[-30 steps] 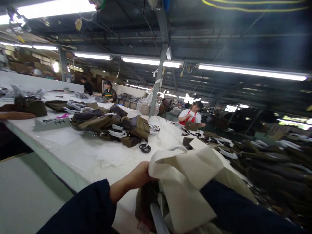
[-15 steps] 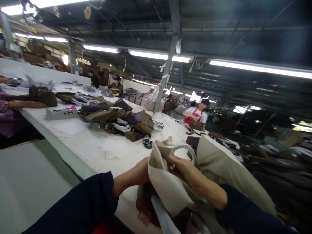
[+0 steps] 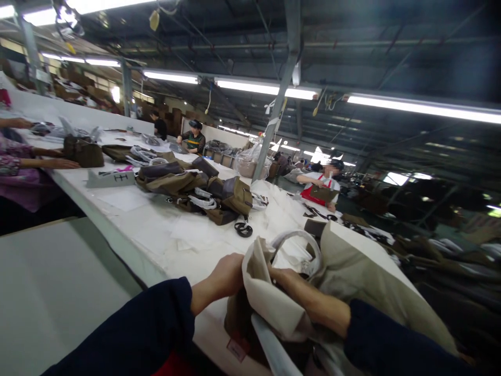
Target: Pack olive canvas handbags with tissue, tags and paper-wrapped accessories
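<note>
In front of me is a bag with its pale beige lining [image 3: 270,303] turned outward over a dark olive-brown body [image 3: 238,310]. My left hand [image 3: 230,271] grips the bag's left side, its fingertips hidden behind the cloth. On the other side my right hand [image 3: 285,282] holds the lining at the opening, most of its fingers out of sight in the folds. A handle wrapped in white [image 3: 315,248] arches just beyond my right hand. A pale wrapped strap [image 3: 270,342] hangs at the front, beside a small label [image 3: 237,350].
Several olive bags with dark flaps [image 3: 188,185] lie piled on the white table [image 3: 156,224]. A black coiled strap [image 3: 243,228] is near them. Beige cloth [image 3: 364,271] spreads at right. Co-workers are at the left [image 3: 27,167], back [image 3: 193,140] and right [image 3: 321,188].
My right hand has sunk a little deeper into the lining's folds, and the lining's edge has tipped. The whole view has shifted slightly. The co-worker at right has raised a brown piece.
</note>
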`<state>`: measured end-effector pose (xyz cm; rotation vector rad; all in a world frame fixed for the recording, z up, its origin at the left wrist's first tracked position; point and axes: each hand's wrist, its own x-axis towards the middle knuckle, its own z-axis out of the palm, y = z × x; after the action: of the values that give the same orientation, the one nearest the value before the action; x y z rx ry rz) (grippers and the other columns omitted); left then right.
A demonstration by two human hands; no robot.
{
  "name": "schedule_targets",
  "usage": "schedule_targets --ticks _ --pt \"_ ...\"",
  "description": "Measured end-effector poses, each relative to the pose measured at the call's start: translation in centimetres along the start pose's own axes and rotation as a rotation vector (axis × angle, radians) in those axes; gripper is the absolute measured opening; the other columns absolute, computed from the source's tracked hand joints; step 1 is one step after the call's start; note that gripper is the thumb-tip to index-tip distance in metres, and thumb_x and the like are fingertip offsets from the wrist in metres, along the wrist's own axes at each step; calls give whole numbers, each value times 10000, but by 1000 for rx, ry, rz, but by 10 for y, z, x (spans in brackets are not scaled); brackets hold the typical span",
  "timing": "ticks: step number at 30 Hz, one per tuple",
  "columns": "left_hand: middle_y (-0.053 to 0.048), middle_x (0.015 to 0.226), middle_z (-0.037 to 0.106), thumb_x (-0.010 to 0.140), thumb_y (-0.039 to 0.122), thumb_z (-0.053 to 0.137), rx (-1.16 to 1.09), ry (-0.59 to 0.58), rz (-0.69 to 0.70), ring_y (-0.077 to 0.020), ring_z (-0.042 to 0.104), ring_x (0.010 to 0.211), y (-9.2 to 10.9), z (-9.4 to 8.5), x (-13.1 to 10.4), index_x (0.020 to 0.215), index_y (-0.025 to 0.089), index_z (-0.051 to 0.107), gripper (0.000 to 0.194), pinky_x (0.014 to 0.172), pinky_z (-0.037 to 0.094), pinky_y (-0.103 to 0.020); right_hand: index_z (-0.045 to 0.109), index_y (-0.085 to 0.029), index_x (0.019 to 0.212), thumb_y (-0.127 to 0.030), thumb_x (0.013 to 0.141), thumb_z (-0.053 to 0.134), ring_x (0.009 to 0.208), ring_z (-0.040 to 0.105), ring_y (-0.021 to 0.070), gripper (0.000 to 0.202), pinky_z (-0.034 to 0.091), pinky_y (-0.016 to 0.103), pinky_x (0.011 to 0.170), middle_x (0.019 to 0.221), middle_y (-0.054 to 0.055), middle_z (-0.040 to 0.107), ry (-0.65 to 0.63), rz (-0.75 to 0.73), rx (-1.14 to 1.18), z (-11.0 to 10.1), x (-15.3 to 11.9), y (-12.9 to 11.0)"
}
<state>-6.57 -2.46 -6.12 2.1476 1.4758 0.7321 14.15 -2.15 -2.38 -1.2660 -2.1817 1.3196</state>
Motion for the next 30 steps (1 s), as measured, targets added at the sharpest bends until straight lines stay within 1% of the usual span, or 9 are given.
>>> schedule_targets --ticks 4,7,10,13,16,20,24,27,30 --pt "-83 838 727 794 218 503 -34 53 1 -227 655 779 4 -2 -3 780 178 682 184 637 412 -274 690 -178 736 -521 802 587 699 589 198 365 480 298 637 724 42 679 -107 -17 -182 -9 0 15" --pt "-55 819 724 812 236 500 -81 78 32 -199 639 764 8 0 -5 792 187 691 198 636 401 -255 701 -179 771 -510 824 550 771 612 212 368 510 307 700 737 47 683 -158 -93 -179 -11 7 30" --pt "-40 802 716 822 251 503 -81 106 43 -191 631 757 11 3 -7 820 200 706 209 644 392 -255 709 -208 793 -404 802 596 853 632 233 225 508 328 799 768 46 700 -187 -124 -334 -6 19 40" --pt "-30 766 703 826 270 512 -66 127 33 -189 619 731 11 4 -5 817 208 709 207 628 376 -259 690 -213 696 -275 786 602 791 647 238 140 500 328 755 705 57 682 -176 -63 -493 4 33 43" --pt "-25 753 691 805 261 531 -75 106 8 -183 606 722 6 -3 0 811 205 708 186 610 362 -255 688 -190 694 -189 791 565 796 649 236 157 493 330 755 744 76 693 -214 -44 -526 6 42 31" --pt "-21 766 684 812 304 550 -94 80 -13 -180 597 729 -4 -15 6 834 206 703 183 615 363 -250 715 -186 905 -101 742 570 826 627 202 234 478 302 781 886 53 712 -329 -90 -549 -17 29 -13" --pt "-9 762 669 810 303 556 -132 66 -16 -170 577 704 -9 -17 9 887 205 687 181 601 362 -243 598 -243 1219 -290 875 548 775 589 148 351 452 233 656 981 16 675 -287 -130 -391 -37 11 -39" --pt "7 731 644 794 273 555 -148 61 7 -156 557 685 -9 -14 11 868 204 678 159 589 349 -236 655 -216 1047 -240 877 511 703 552 132 224 430 232 649 821 -15 640 -242 -185 -389 -29 12 -22" --pt "20 679 602 784 270 556 -168 44 8 -145 531 658 -10 -13 11 838 197 671 147 573 334 -231 677 -193 842 -108 763 548 845 594 187 174 454 286 810 811 -2 659 -259 -222 -392 -12 22 4"
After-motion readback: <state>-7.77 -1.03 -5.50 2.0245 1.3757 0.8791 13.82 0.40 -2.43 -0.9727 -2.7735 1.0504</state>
